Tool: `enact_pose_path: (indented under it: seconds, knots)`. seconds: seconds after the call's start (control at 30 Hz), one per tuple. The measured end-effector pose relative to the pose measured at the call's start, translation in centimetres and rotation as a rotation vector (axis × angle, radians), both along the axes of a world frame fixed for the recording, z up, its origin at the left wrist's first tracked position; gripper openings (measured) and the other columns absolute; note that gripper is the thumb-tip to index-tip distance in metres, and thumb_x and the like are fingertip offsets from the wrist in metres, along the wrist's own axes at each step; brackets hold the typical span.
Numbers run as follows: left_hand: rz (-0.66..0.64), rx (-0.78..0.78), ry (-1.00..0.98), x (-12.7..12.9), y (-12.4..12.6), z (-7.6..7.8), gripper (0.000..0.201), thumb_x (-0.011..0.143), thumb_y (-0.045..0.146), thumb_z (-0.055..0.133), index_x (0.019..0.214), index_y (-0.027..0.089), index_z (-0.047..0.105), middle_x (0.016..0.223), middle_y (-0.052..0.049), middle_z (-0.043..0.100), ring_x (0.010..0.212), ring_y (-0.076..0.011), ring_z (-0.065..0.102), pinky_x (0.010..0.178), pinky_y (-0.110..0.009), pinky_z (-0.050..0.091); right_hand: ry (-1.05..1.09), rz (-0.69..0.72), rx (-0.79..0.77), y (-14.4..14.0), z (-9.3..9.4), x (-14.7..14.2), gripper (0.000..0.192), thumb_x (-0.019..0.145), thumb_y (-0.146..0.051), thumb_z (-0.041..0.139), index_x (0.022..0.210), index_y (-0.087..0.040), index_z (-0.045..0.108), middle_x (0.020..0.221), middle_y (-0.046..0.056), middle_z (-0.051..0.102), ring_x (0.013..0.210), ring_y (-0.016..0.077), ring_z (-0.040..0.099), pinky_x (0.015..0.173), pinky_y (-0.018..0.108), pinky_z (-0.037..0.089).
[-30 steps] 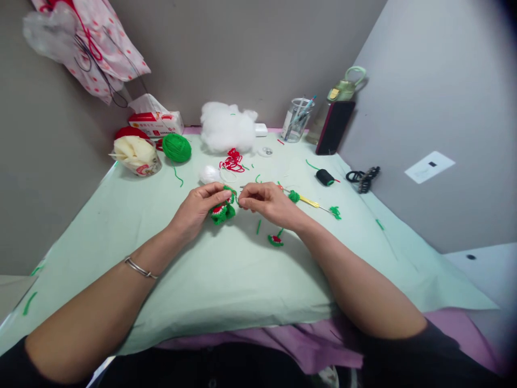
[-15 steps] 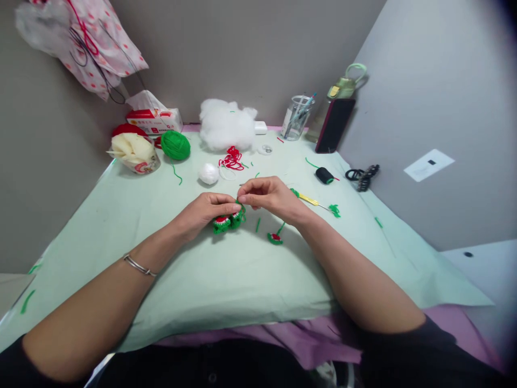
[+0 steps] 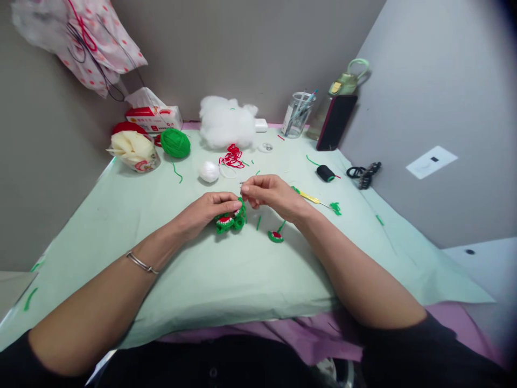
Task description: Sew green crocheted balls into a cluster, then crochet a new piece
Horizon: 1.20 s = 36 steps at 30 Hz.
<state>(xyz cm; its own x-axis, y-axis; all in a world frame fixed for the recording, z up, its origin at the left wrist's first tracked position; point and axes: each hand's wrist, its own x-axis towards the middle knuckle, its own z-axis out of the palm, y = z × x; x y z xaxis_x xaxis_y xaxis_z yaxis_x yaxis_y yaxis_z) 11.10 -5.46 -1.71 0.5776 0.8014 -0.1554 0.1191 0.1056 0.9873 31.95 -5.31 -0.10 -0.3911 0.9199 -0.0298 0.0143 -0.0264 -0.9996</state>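
Fingers of the left hand (image 3: 205, 211) pinch the green-and-red crochet piece (image 3: 230, 220) on the pale green cloth (image 3: 226, 269). Touching its far edge, the right hand (image 3: 269, 195) is closed on a thin needle (image 3: 242, 184). Beyond lies red yarn (image 3: 232, 156).

needle in right hand (image 3: 269, 195) too small, crochet piece (image 3: 229, 220) part-hidden

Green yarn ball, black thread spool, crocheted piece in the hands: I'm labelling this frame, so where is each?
green yarn ball (image 3: 175, 143), head view, middle of ball
black thread spool (image 3: 325, 173), head view, spool side
crocheted piece (image 3: 227, 221), head view, green edge
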Motion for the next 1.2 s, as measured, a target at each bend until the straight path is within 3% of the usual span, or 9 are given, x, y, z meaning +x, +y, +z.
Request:
enact_pose_path:
  seconds: [0.1,0.17,0.33,0.53,0.7,0.8,0.87,1.0,1.2]
  knots:
    - [-0.009,-0.001,0.014,0.0,0.1,-0.1,0.030,0.083,0.048,0.075,0.075,0.020,0.070,0.070,-0.001,0.059,0.061,-0.0136,0.048,0.056,-0.027,0.036,-0.055,0.044,0.053,-0.5,0.2,-0.3,0.021,0.076,-0.034,0.077,0.074,-0.015,0.067,0.059,-0.004,0.057,0.058,0.0085,0.049,0.059,0.025,0.039]
    - [-0.022,-0.024,0.019,0.1,0.2,-0.2,0.029,0.082,0.047,0.076,0.074,0.019,0.070,0.069,-0.001,0.059,0.059,-0.0122,0.046,0.054,-0.026,0.034,-0.061,-0.018,0.074,-0.5,-0.1,-0.7,0.014,0.076,-0.027,0.072,0.071,-0.015,0.066,0.055,-0.004,0.055,0.056,0.0085,0.048,0.058,0.025,0.037]
    - [-0.110,-0.108,0.055,0.3,0.0,0.0,0.026,0.074,0.042,0.083,0.074,0.017,0.073,0.065,0.001,0.059,0.055,-0.0094,0.044,0.050,-0.023,0.031,0.113,-0.483,-0.004,1.2,-1.1,-0.6,0.012,0.067,-0.020,0.064,0.057,-0.016,0.058,0.054,-0.004,0.053,0.049,0.0057,0.041,0.050,0.022,0.032]
    - [-0.054,-0.137,0.014,0.2,-0.1,-0.1,0.033,0.077,0.045,0.083,0.094,0.018,0.076,0.076,-0.002,0.065,0.064,-0.0117,0.054,0.055,-0.022,0.039,0.118,-0.399,-0.047,1.6,-1.1,0.2,0.015,0.067,-0.027,0.071,0.061,-0.015,0.062,0.056,-0.003,0.058,0.049,0.0060,0.044,0.048,0.021,0.033]
    - [-0.029,-0.160,-0.030,0.0,0.2,-0.2,0.028,0.079,0.045,0.081,0.083,0.018,0.074,0.072,0.000,0.062,0.065,-0.0120,0.056,0.059,-0.023,0.042,0.167,-0.599,-0.047,2.5,-1.2,1.6,0.014,0.067,-0.024,0.069,0.061,-0.016,0.060,0.057,-0.003,0.056,0.048,0.0053,0.042,0.048,0.020,0.033]
    - [-0.002,-0.163,-0.058,-0.1,0.3,-0.1,0.031,0.082,0.048,0.077,0.076,0.018,0.071,0.074,-0.002,0.064,0.067,-0.0137,0.057,0.060,-0.024,0.043,0.161,-0.648,-0.011,2.9,-1.1,2.5,0.012,0.069,-0.024,0.067,0.064,-0.017,0.060,0.062,-0.004,0.058,0.049,0.0056,0.043,0.050,0.021,0.035]
    - [0.022,-0.157,-0.052,-0.3,0.4,0.1,0.031,0.081,0.048,0.078,0.079,0.018,0.073,0.074,-0.003,0.064,0.065,-0.0131,0.055,0.057,-0.024,0.041,0.056,-0.569,0.029,2.8,-1.1,2.7,0.011,0.071,-0.024,0.066,0.065,-0.017,0.061,0.061,-0.004,0.057,0.050,0.0065,0.043,0.051,0.022,0.034]
    - [0.053,-0.129,-0.050,-0.6,0.6,0.4,0.029,0.075,0.046,0.084,0.082,0.018,0.077,0.069,-0.001,0.060,0.059,-0.0108,0.048,0.052,-0.022,0.036,-0.417,-0.276,0.137,2.1,-1.4,2.2,0.011,0.078,-0.022,0.067,0.069,-0.015,0.070,0.058,-0.003,0.059,0.055,0.0101,0.046,0.057,0.026,0.033]
    - [0.066,-0.077,-0.049,-0.7,0.8,0.5,0.027,0.069,0.041,0.088,0.080,0.019,0.078,0.072,-0.002,0.064,0.058,-0.0114,0.050,0.051,-0.024,0.039,-0.846,-0.271,0.412,2.3,-2.0,2.4,0.022,0.093,-0.014,0.057,0.095,-0.018,0.078,0.090,0.005,0.076,0.083,0.0181,0.062,0.076,0.029,0.041]
